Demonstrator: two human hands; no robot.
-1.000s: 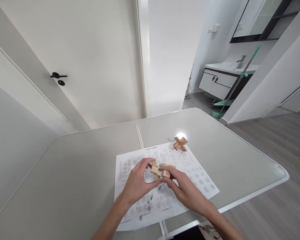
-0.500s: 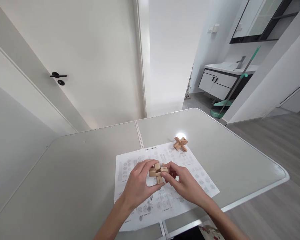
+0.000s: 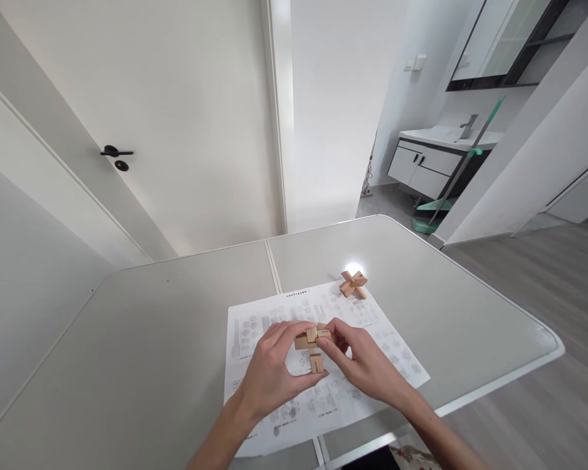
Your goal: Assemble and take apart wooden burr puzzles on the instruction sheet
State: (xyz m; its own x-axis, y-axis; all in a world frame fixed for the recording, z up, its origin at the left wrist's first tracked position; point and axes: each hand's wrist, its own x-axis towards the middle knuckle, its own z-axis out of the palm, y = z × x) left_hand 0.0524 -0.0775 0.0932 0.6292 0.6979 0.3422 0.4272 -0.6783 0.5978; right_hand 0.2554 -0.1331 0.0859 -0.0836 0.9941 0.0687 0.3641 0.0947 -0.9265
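A light wooden interlocking puzzle [image 3: 304,342] is held between both hands above the printed sheet [image 3: 255,313]. My left hand [image 3: 270,362] curves round its left side, with fingers at the top and the thumb under the lower notched block. From the right, my right hand [image 3: 360,356] pinches the upper right block between thumb and fingers. Part of the puzzle is hidden behind the fingers. Farther back, a second wooden puzzle [image 3: 353,285], reddish and cross-shaped, rests at the sheet's far right corner, touching neither hand.
The sheet lies on a pale grey table [image 3: 142,339] with a metal edge and a seam across its middle. Beyond the table are a white door [image 3: 200,130] and a wall. A washbasin cabinet [image 3: 421,163] and a green broom and dustpan [image 3: 425,226] stand at the far right.
The puzzle in my hands has shifted: its upper blocks now sit closer together and the lower notched block is farther below them. My left fingers and thumb have spread apart slightly.
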